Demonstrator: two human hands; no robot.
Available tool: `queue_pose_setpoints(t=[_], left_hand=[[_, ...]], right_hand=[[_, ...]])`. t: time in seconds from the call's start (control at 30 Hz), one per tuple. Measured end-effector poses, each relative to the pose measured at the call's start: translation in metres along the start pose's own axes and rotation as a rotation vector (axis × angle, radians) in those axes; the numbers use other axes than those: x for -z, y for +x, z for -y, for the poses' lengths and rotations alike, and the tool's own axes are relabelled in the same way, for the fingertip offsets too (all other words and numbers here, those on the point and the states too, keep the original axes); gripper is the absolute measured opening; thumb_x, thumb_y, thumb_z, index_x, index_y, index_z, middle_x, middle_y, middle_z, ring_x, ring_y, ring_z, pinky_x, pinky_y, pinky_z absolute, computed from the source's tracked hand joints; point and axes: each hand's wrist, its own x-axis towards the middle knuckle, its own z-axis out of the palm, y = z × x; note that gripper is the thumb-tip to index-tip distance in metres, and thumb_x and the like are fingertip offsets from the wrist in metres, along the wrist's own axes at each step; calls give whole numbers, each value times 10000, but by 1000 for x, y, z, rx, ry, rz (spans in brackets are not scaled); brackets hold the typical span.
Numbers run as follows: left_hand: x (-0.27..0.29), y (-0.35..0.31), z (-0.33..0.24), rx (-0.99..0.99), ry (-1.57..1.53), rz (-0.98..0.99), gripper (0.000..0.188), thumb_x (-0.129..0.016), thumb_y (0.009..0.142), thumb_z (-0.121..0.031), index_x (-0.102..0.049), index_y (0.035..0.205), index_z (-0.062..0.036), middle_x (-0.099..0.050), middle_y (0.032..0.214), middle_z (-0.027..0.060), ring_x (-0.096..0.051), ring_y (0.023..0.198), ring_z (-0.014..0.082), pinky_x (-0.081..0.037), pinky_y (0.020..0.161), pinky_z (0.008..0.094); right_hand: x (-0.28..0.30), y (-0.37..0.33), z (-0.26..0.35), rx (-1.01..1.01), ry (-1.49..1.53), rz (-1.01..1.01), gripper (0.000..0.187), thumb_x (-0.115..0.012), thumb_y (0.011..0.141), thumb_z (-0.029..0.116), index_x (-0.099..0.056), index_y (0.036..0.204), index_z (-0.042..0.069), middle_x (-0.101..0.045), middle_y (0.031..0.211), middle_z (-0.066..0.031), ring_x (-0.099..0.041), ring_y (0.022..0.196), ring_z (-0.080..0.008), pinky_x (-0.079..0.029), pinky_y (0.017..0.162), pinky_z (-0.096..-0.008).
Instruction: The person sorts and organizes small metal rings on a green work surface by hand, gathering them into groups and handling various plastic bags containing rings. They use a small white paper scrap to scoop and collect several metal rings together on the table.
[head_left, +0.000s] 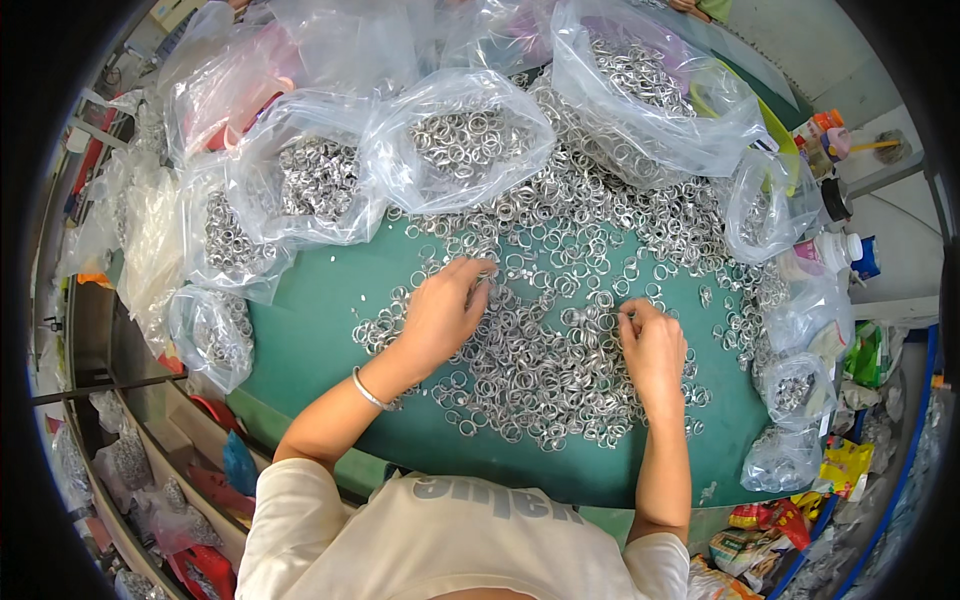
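Note:
A loose heap of silver-coloured metal rings (550,370) covers the middle of the green tabletop (320,300). My left hand (445,312), with a silver bangle (370,392) at its wrist, rests at the heap's upper left; its fingers are bent down and its thumb is drawn in towards them. Across the heap, at its right side, my right hand (655,355) has its fingertips pinched together low over the rings. Whatever either hand holds between its fingertips is too small or hidden to make out. A denser bank of rings (690,220) lies beyond both hands.
Clear plastic bags of rings stand along the far side, including a wide open one (470,140) and a larger one (640,80). Small bags (795,385) line the right edge. Bottles (830,250) stand on the right. Drawers (170,430) sit at lower left.

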Motion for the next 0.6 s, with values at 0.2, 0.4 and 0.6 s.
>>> queue_pose_setpoints(t=[0.2, 0.4, 0.6], left_hand=[[-16, -12, -13, -195, 103, 146, 190, -636, 825, -147, -636, 997, -66, -553, 853, 106, -588, 686, 311, -479, 579, 401], [-21, -14, -13, -182, 164, 200, 194, -646, 824, -193, -649, 967, -61, -558, 840, 105, -589, 678, 319, -484, 572, 407], [-13, -18, -12, -135, 20, 120, 191, -683, 791, -152, -659, 954, -55, -554, 800, 105, -579, 643, 292, -472, 568, 387]], right_hand=[[-1, -1, 10, 119, -20, -30, 222, -678, 778, 135, -629, 983, 68, -632, 862, -132, -628, 695, -345, -491, 586, -438], [-26, -1, 17, 273, -8, 55, 260, -689, 773, 152, -636, 1015, 73, -615, 873, -138, -628, 671, -342, -490, 553, -423], [-10, 5, -3, 124, 442, 137, 255, -701, 788, 109, -646, 1018, 13, -626, 801, -86, -586, 646, -179, -462, 599, -306]])
